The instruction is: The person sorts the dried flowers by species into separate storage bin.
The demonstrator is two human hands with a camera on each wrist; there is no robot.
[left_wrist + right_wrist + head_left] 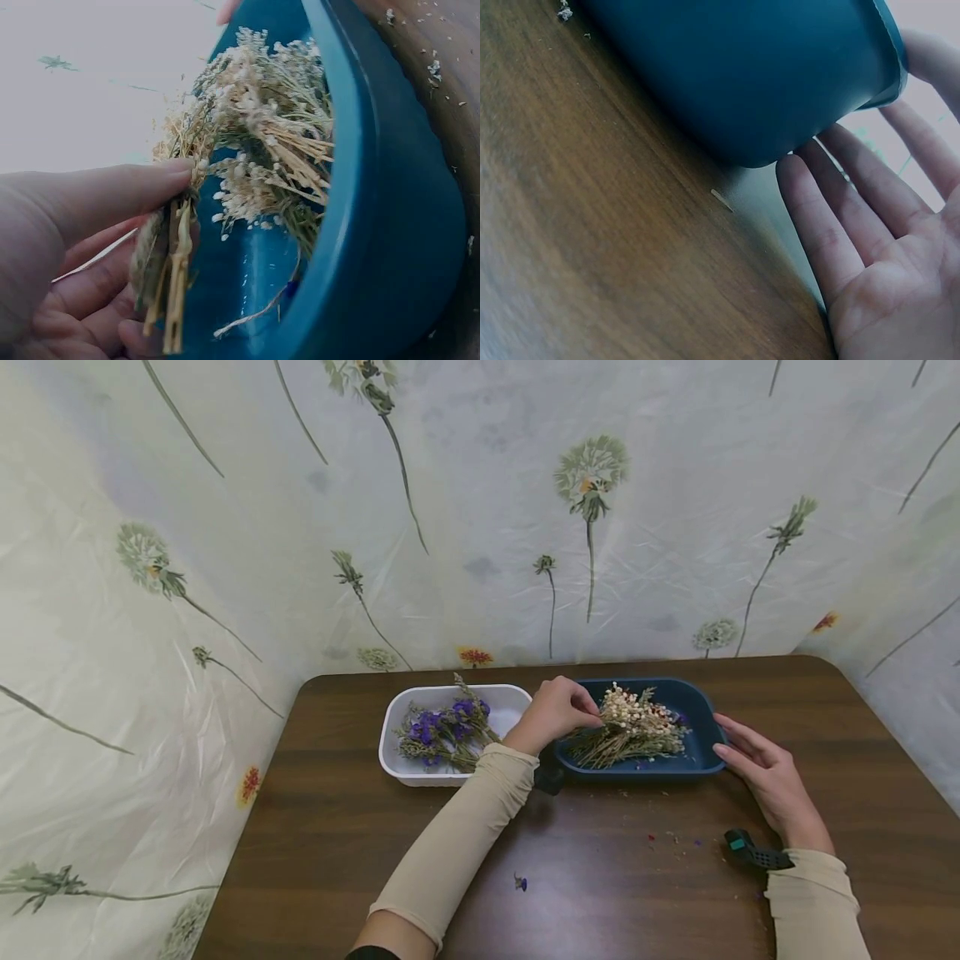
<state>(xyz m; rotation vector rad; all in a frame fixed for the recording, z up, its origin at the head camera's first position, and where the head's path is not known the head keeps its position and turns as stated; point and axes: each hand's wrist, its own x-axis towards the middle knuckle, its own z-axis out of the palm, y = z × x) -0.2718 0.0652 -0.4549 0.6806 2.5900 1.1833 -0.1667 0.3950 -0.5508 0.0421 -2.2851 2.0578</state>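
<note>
A blue tray point(637, 773) holds dried bunches of small cream-white flowers point(637, 714) with straw-coloured stems. My left hand point(557, 714) reaches over the tray's left end. In the left wrist view its thumb and fingers pinch a small bunch of dried flowers point(177, 255) by the stems. More white-flowered bunches point(251, 112) lie in the tray beyond it. At the tray's right end rests my right hand point(772, 781). Its fingers point(821, 217) are extended and spread, with fingertips against the blue wall in the right wrist view.
Left of the blue tray stands a white tray point(390, 760) with purple dried flowers point(442, 722). A loose purple flower point(521, 882) lies on the brown table point(322, 852). Small plant bits are scattered before the blue tray. A dandelion-patterned sheet point(480, 527) hangs behind.
</note>
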